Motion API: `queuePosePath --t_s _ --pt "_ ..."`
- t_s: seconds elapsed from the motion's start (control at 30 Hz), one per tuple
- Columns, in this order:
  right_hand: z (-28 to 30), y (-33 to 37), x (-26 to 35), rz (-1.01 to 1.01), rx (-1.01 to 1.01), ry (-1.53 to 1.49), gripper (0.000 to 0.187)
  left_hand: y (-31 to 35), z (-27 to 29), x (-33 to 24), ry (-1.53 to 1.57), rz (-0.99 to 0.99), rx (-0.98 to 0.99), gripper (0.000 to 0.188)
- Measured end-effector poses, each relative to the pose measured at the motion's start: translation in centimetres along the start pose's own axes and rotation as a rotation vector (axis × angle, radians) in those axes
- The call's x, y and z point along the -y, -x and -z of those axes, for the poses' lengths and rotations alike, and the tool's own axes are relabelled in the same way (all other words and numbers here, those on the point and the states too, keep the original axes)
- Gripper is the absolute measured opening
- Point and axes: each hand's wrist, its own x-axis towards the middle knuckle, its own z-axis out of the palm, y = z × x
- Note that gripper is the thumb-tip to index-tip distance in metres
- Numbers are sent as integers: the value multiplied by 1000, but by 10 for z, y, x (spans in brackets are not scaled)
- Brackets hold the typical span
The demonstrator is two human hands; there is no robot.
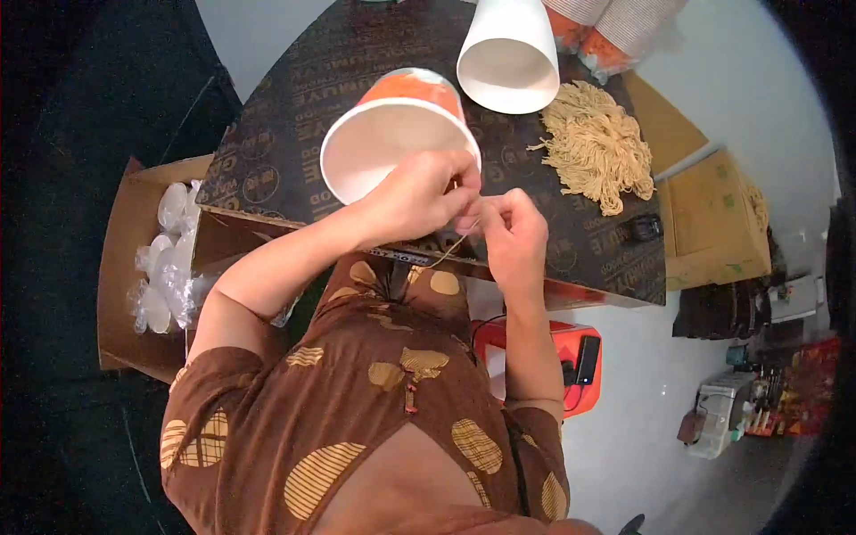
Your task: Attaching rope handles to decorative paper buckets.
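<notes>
A thin beige string (448,253) hangs in a loose curve below my hands at the table's near edge. My left hand (421,192) is closed, its fingertips pinching at the string. Close beside it on the right, my right hand (514,230) is also closed on the string with thumb and fingers together. Just behind my left hand, a large orange-and-white paper tub (343,153) lies on its side, mouth toward me; my left hand overlaps its rim, and I cannot tell whether they touch. To the right lies a tangled heap of beige strings (597,147).
A white paper tub (508,71) lies tipped toward me farther back, near stacked orange-and-white tubs (615,31). A small black object (644,228) rests on the dark printed table (276,134). Cardboard boxes stand left (116,267) and right (718,223); a red stool (580,348) is below.
</notes>
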Motion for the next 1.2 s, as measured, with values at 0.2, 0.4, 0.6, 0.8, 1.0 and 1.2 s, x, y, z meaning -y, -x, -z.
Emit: queuePosePath --t_s 0.2,0.4,0.6,0.8,1.0,1.2 --pt "-1 2 35 -7 -39 -161 6 -6 17 -17 158 91 -32 7" --pt "-7 -6 37 464 -120 279 17 1 23 -24 289 91 -84 5" --pt "-11 -15 52 508 -122 180 9 -5 45 -48 357 58 -43 4" --pt "-13 -26 87 395 -27 -70 5 -30 72 -70 373 83 133 5" --pt "0 -32 92 236 -5 -122 3 -51 70 -76 324 109 245 7" --pt "-5 -38 73 406 -217 -55 3 -60 70 -88 122 -40 248 5"
